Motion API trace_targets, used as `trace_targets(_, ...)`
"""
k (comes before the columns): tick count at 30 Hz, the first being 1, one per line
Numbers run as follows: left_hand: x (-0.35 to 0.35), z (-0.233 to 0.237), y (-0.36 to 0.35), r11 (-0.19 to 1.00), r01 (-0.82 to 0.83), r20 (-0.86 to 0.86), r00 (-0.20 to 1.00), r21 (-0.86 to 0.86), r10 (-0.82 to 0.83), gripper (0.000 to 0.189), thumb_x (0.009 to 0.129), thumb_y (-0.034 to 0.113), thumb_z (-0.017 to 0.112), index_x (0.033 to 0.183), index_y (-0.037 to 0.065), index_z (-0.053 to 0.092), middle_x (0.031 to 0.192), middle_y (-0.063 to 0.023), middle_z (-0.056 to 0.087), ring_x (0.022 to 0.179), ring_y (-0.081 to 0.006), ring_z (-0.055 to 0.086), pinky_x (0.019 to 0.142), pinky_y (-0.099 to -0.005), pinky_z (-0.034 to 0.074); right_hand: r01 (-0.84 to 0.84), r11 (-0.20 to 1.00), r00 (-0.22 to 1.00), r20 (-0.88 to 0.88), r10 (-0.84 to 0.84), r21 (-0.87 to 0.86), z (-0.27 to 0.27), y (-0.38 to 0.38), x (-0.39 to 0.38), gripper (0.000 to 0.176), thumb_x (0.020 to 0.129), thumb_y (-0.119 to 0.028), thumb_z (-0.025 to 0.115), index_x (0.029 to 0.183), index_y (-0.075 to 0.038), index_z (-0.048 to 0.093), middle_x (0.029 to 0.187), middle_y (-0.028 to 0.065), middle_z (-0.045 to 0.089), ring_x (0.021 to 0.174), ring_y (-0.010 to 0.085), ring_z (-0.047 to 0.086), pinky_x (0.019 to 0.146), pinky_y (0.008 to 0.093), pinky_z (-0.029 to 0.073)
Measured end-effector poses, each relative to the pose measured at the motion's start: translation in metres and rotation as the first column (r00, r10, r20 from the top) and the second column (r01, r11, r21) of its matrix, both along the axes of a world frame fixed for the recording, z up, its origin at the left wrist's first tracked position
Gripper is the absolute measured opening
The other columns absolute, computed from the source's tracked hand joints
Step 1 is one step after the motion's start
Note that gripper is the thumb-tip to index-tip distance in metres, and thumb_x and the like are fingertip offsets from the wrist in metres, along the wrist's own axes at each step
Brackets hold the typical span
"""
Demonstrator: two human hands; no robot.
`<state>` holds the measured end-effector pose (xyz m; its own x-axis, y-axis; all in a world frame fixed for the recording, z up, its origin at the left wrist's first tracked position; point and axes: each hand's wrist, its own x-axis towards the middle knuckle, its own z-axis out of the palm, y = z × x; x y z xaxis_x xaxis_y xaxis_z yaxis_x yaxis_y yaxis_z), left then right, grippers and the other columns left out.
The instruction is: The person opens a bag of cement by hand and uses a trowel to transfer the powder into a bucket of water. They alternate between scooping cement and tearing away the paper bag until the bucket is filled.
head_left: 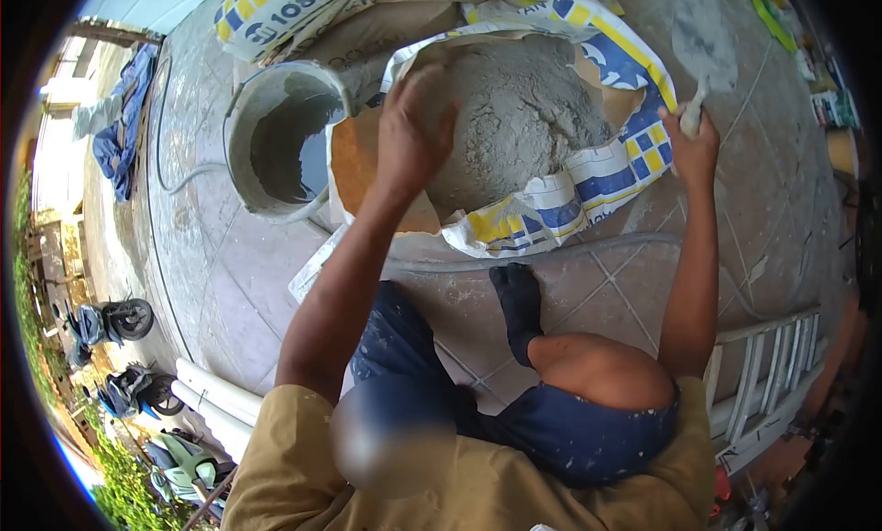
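My left hand (415, 131) hovers over the left part of an opened cement bag (560, 205). Its thumb stands apart from the other fingers, which are partly blurred, and I see nothing held in it. Grey cement mix (528, 108) with a lumpy, wet-looking middle fills the bag, whose torn paper sides are folded back. At the bag's right edge, my right hand (695, 145) is closed around the handle of a trowel (704, 39). The trowel's broad blade, coated in grey, points away from me above the tiles.
Left of the bag stands a bucket (241, 154) with some water in it. More cement bags (386, 16) lie behind. A hose (588, 251) crosses the tiled floor in front of my foot. A ladder (767, 375) lies at right; white pipes (216, 398) and motorbikes (110, 320) are at left.
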<state>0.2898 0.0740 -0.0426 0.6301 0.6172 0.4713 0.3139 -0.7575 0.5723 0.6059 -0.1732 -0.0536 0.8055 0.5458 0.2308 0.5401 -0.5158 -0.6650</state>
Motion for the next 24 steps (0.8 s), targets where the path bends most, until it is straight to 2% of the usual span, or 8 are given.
trace_targets(1, -0.026, 0.008, -0.038, 0.916, 0.007, 0.012, 1.0, -0.402, -0.002, 0.038, 0.086, 0.014, 0.072, 0.12, 0.0, 0.061, 0.103, -0.016, 0.067, 0.094, -0.0266, 0.066, 0.083, -0.0381, 0.052, -0.053, 0.998, 0.999, -0.009, 0.053, 0.034, -0.01, -0.023, -0.022, 0.034, 0.079, -0.022, 0.081, 0.094, 0.001, 0.062, 0.083, 0.0105, 0.065, 0.072, 0.0188, 0.059, 0.071, 0.0333, 0.049)
trace_targets(4, -0.112, -0.021, -0.116, 0.666, 0.014, -0.101, 0.986, -0.746, -0.134, 0.038, 0.09, 0.018, 0.07, 0.121, -0.001, 0.062, 0.1, -0.0139, 0.069, 0.09, -0.0201, 0.066, 0.082, -0.032, 0.052, -0.124, 0.977, 0.951, -0.303, 0.067, -0.175, -0.007, -0.089, -0.095, 0.029, 0.078, -0.016, 0.079, 0.091, 0.0, 0.06, 0.074, 0.0071, 0.057, 0.07, 0.016, 0.055, 0.065, 0.0335, 0.047)
trace_targets(6, -0.169, -0.037, -0.144, 0.533, -0.147, -0.22, 0.973, -0.833, -0.076, 0.04, 0.09, 0.02, 0.068, 0.121, -0.004, 0.061, 0.105, -0.0215, 0.07, 0.099, -0.029, 0.069, 0.087, -0.0347, 0.052, -0.151, 0.949, 0.86, -0.511, -0.011, -0.276, -0.002, -0.125, -0.13, 0.027, 0.079, -0.016, 0.077, 0.093, -0.001, 0.06, 0.074, 0.0046, 0.055, 0.068, 0.0143, 0.051, 0.063, 0.0336, 0.045)
trace_targets(9, -0.249, -0.056, -0.162, 0.421, -0.261, -0.185, 0.959, -0.869, 0.213, 0.036, 0.093, 0.02, 0.065, 0.119, -0.005, 0.062, 0.106, -0.0159, 0.071, 0.097, -0.0214, 0.068, 0.083, -0.0321, 0.053, -0.093, 0.901, 0.667, -0.699, -0.259, -0.423, 0.044, -0.137, -0.189, 0.027, 0.08, -0.015, 0.075, 0.098, -0.001, 0.061, 0.075, 0.004, 0.056, 0.069, 0.0141, 0.052, 0.065, 0.0337, 0.046)
trace_targets(12, -0.306, -0.063, -0.142, 0.162, -0.325, -0.23, 0.873, -0.932, 0.43, 0.038, 0.095, 0.024, 0.063, 0.121, -0.003, 0.061, 0.103, -0.0124, 0.069, 0.089, -0.0171, 0.066, 0.074, -0.0301, 0.053, -0.065, 0.908, 0.632, -0.721, -0.284, -0.414, 0.078, -0.134, -0.217, 0.027, 0.081, -0.015, 0.074, 0.1, -0.001, 0.061, 0.077, 0.0044, 0.057, 0.071, 0.0145, 0.053, 0.066, 0.0338, 0.046)
trace_targets(16, -0.31, -0.059, -0.071, 0.035, -0.244, -0.19, 0.831, -0.969, 0.524, 0.062, 0.093, 0.043, 0.064, 0.131, -0.004, 0.053, 0.111, -0.0163, 0.066, 0.097, -0.022, 0.065, 0.075, -0.0328, 0.054, -0.042, 0.927, 0.673, -0.696, -0.25, -0.373, 0.104, -0.104, -0.227, 0.029, 0.082, -0.015, 0.073, 0.104, -0.001, 0.062, 0.078, 0.005, 0.059, 0.072, 0.015, 0.054, 0.068, 0.0338, 0.047)
trace_targets(22, -0.156, -0.04, -0.029, 0.643, -0.153, 0.071, 0.948, -0.75, 0.309, 0.071, 0.087, 0.05, 0.066, 0.126, -0.008, 0.055, 0.106, -0.026, 0.068, 0.101, -0.035, 0.066, 0.084, -0.0429, 0.052, -0.163, 0.973, 0.882, -0.466, 0.069, -0.164, -0.009, -0.091, -0.176, 0.039, 0.083, -0.016, 0.072, 0.117, 0.001, 0.062, 0.09, 0.0103, 0.065, 0.082, 0.0175, 0.059, 0.075, 0.0337, 0.048)
trace_targets(24, -0.111, -0.097, -0.026, 0.543, -0.324, -0.26, 0.946, -0.775, 0.193, 0.059, 0.09, 0.041, 0.064, 0.125, -0.006, 0.055, 0.101, -0.0213, 0.069, 0.096, -0.0334, 0.067, 0.08, -0.0422, 0.053, -0.207, 0.97, 0.871, -0.476, 0.121, -0.131, -0.009, -0.074, -0.182, 0.044, 0.083, -0.017, 0.072, 0.121, 0.002, 0.061, 0.097, 0.0138, 0.067, 0.086, 0.0188, 0.061, 0.078, 0.0336, 0.049)
